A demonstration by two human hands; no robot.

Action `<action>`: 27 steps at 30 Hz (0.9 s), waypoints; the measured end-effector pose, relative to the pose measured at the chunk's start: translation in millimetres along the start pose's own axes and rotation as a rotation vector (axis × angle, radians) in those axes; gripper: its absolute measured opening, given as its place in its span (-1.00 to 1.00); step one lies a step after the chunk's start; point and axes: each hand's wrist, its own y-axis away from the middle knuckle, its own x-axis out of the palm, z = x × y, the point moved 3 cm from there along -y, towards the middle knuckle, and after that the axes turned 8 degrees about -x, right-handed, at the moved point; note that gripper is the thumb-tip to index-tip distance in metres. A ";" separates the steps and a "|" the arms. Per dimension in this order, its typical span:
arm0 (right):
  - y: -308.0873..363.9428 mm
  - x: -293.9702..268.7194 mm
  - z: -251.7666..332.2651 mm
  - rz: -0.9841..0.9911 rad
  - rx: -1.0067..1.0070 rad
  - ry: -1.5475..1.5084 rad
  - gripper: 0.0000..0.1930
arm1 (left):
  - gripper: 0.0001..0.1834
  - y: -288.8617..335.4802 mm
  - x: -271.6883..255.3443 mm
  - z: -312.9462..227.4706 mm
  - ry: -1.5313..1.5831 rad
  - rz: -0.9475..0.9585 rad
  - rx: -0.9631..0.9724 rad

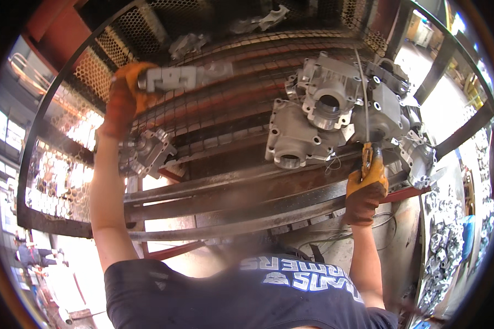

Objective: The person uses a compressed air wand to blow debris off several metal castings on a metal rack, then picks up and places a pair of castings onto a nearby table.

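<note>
My left hand (127,98), in an orange and dark red work glove, is raised at the left and closed on a grey metal casting (173,78). Motion smears that casting a little; its far end fades into blur. On the right, my right hand (368,189) wears the same kind of glove and is wrapped round the handle end of a long thin metal rod (363,93). The rod points away from me, across a pile of cast metal housings. One housing with a round bore (330,90) sits on top, and another (293,134) lies beside it, nearer me.
A dark mesh rack (214,109) with steel bars spans the space before me. Another casting (148,153) rests at its left, with smaller ones (189,45) at the far side. Perforated panels (96,71) edge the rack. Many metal parts (444,241) lie heaped at the far right.
</note>
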 end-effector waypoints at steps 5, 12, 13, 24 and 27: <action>1.8 4.2 -9.2 -0.114 -0.068 -0.099 -0.46 | -0.44 103.3 11.1 -26.0 -0.203 0.027 0.113; 5.1 7.5 -12.5 -0.110 -0.073 -0.046 -0.40 | -0.51 98.4 -12.0 -59.8 -0.097 0.484 -0.006; 0.2 1.3 -5.8 -0.035 -0.042 -0.063 -0.42 | -0.55 80.7 -18.1 -56.9 0.093 0.572 -0.050; -14.6 -9.3 19.2 0.046 -0.027 -0.055 -0.62 | -0.22 -206.3 134.4 109.6 -1.108 0.362 -0.212; -3.1 -5.8 6.0 0.124 0.001 0.022 -0.62 | -0.12 -234.3 184.5 134.0 -1.398 0.450 -0.118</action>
